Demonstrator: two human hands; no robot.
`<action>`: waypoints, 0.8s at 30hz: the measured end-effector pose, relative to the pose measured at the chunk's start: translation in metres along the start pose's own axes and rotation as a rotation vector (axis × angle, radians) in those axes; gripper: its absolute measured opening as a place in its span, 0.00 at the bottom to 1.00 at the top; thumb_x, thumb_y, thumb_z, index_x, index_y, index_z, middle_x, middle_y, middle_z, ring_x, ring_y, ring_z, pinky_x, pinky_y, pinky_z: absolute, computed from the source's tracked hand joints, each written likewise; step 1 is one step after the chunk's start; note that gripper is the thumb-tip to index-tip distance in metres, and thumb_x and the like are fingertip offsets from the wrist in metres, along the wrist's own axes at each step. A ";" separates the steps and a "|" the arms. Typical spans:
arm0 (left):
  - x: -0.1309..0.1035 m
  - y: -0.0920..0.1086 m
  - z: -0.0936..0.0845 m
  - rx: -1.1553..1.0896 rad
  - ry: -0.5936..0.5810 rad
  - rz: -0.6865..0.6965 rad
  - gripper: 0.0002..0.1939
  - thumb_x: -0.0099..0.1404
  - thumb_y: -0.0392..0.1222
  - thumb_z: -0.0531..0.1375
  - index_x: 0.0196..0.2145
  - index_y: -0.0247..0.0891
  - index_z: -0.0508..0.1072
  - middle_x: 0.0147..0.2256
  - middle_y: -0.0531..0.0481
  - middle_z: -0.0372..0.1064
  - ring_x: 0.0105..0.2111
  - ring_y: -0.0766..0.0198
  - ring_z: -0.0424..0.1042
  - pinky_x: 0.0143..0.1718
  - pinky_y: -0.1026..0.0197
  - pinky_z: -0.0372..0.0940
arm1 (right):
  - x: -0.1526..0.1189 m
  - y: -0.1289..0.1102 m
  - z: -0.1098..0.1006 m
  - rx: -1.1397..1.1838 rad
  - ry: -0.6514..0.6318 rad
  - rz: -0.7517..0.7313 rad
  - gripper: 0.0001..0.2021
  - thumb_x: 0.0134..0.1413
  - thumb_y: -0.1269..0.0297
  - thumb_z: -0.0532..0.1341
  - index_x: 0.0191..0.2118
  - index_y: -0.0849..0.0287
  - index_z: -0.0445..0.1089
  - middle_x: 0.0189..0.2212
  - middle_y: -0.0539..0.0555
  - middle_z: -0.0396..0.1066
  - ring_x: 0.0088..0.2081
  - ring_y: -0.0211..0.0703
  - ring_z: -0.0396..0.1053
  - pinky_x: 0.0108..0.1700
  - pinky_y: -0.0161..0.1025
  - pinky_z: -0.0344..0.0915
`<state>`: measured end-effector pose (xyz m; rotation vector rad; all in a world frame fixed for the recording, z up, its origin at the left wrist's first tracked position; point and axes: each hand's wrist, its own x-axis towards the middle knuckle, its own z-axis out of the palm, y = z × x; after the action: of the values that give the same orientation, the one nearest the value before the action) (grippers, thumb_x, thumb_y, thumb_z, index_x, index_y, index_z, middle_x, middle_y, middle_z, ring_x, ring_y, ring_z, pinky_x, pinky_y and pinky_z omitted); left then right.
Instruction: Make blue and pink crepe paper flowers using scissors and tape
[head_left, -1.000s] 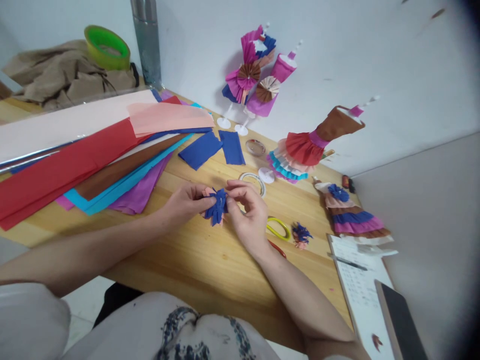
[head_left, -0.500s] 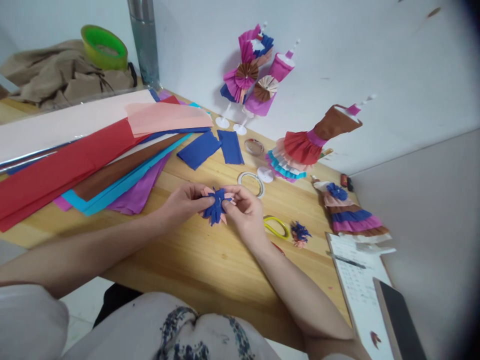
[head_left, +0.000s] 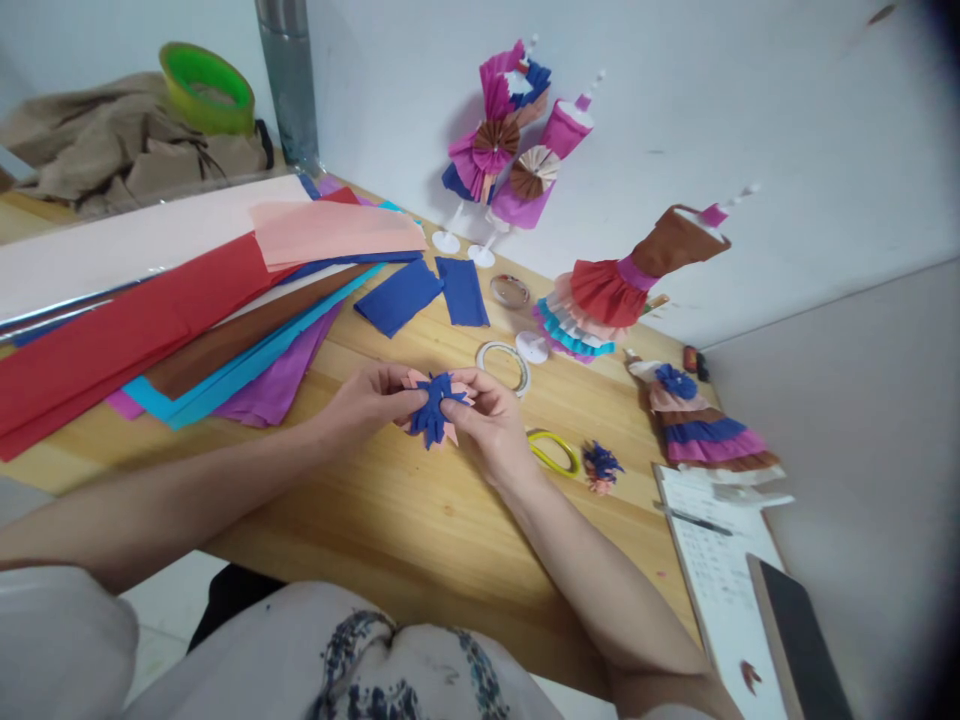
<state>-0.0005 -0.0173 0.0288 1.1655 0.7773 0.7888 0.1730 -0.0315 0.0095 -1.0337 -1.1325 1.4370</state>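
Between both hands is a paper flower (head_left: 433,415), with fringed blue petals over pale pink ones. My left hand (head_left: 371,402) pinches its left side, thumb on top and fingers curled beneath. On the other side my right hand (head_left: 491,420) grips it the same way, its thumb pressing near the centre. The flower is held above the wooden table (head_left: 390,540). A pair of scissors with a yellow handle (head_left: 553,453) lies right of my right hand, partly hidden by it. Beside the scissors rests a small blue and pink fringed paper flower (head_left: 601,466).
Folded coloured paper sheets (head_left: 142,345) cover the left side. Two blue paper pieces (head_left: 399,296) and a roll of white tape (head_left: 504,368) lie beyond my hands. Small dress forms in paper dresses (head_left: 611,290) stand by the wall. A written sheet (head_left: 705,550) lies at right.
The right thumb has shifted slightly left over the flower's centre, and the blue petals look a little more spread. The view has moved slightly; the other things stay put.
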 end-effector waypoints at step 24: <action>0.001 0.001 0.000 0.019 -0.061 -0.037 0.10 0.56 0.43 0.62 0.26 0.31 0.75 0.25 0.44 0.77 0.24 0.65 0.72 0.27 0.65 0.62 | 0.000 0.001 0.001 0.003 0.022 -0.028 0.13 0.41 0.62 0.73 0.35 0.54 0.74 0.29 0.47 0.75 0.29 0.38 0.71 0.37 0.39 0.70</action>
<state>0.0002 -0.0159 0.0299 1.1836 0.7552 0.7140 0.1723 -0.0319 0.0087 -1.0255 -1.1244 1.4011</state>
